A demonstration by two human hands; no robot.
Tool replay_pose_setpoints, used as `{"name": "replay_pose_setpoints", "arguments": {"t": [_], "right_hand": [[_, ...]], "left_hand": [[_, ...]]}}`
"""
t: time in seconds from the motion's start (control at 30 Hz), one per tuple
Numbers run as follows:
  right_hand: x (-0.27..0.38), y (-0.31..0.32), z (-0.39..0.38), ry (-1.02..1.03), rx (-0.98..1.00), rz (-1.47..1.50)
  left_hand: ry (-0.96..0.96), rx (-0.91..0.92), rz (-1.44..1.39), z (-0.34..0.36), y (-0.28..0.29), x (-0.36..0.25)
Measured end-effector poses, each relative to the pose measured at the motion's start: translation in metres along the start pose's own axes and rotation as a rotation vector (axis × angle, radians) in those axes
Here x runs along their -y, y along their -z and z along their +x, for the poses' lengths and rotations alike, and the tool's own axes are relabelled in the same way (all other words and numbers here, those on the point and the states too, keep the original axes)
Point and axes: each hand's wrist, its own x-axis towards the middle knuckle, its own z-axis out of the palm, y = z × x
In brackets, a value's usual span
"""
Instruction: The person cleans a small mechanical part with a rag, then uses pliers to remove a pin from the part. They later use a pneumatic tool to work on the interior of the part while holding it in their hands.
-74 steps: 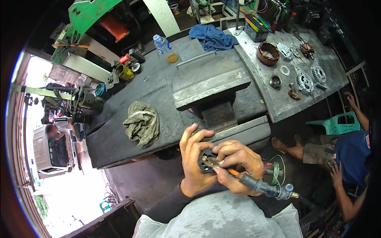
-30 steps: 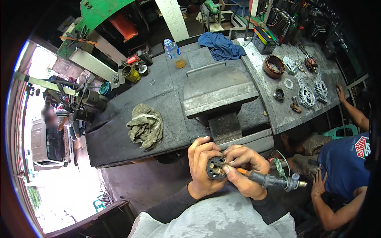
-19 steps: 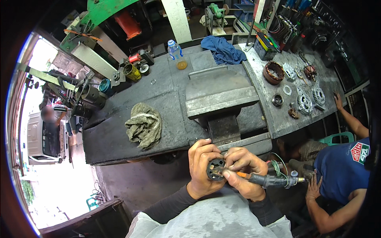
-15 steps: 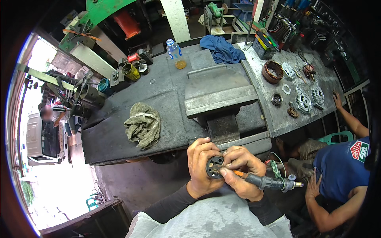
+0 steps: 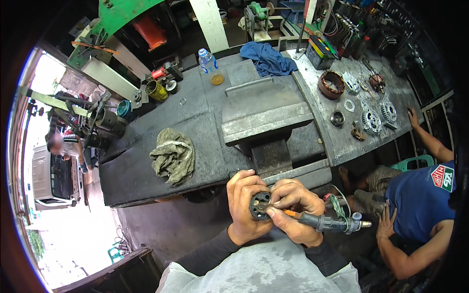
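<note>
Held in front of my chest, a round black part (image 5: pixel 254 200) with slots and holes in its face sits in the curled fingers of my left hand (image 5: pixel 241 210). My right hand (image 5: pixel 296 211) is closed around a slim orange and dark grey tool (image 5: pixel 325 222) with a brass-coloured fitting at its back end. The tool's front end points at the middle of the black part. Fingertips of both hands meet near that face, so the exact contact is hidden. Just beyond the hands stands a big metal vise (image 5: pixel 266 126) on the bench.
On the dark bench (image 5: pixel 146 188) lie a crumpled rag (image 5: pixel 172 155), a plastic bottle (image 5: pixel 208 61) and a blue cloth (image 5: pixel 266 59). Several machine parts, including a copper-wound ring (image 5: pixel 331 85), rest on the right board. A person in a blue sleeveless shirt (image 5: pixel 415 195) sits close on the right.
The whole view has shifted slightly, with the scene now a little farther left. Both hands keep nearly the same grip on the black part and the tool.
</note>
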Motion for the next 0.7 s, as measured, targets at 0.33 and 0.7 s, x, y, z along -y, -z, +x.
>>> {"name": "replay_pose_setpoints", "arguments": {"t": [0.33, 0.7], "right_hand": [[0.0001, -0.0013, 0.0004, -0.024, -0.051, 0.025], [-0.0021, -0.0009, -0.0012, -0.059, -0.075, 0.114]], "left_hand": [[-0.006, 0.009, 0.017, 0.0003, 0.0, 0.0007], [-0.005, 0.004, 0.01, 0.001, -0.0004, 0.0006]]}}
